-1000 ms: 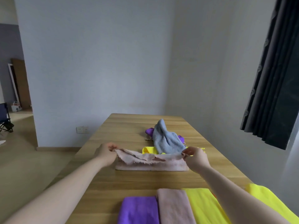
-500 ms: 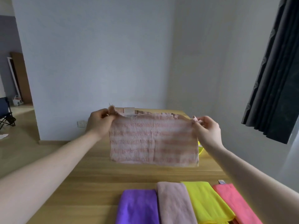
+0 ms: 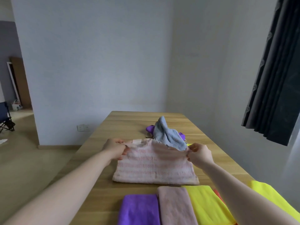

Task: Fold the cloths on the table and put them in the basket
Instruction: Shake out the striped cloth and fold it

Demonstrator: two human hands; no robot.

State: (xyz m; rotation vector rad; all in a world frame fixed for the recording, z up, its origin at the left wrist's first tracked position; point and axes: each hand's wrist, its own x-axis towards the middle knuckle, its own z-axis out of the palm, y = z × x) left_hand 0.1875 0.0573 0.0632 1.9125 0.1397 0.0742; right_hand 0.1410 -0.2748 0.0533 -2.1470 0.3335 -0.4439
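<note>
A pink striped cloth (image 3: 154,166) lies spread on the wooden table (image 3: 129,120), its near edge flat and its far edge slightly raised. My left hand (image 3: 114,148) pinches its far left corner and my right hand (image 3: 198,154) pinches its far right corner. Behind it a crumpled light blue cloth (image 3: 167,135) sits on a purple cloth (image 3: 149,128). Along the near edge lie folded cloths: purple (image 3: 139,210), dusty pink (image 3: 176,207), yellow (image 3: 207,207). No basket is in view.
A second yellow cloth (image 3: 272,197) lies at the table's right near corner, with a sliver of red cloth (image 3: 218,194) beside my right forearm. A dark curtain (image 3: 276,70) hangs on the right. The wall stands past the table's far end.
The pink striped cloth was lifted off the table and held up spread, then brought down; it now lies on the table with both hands still on its far corners.
</note>
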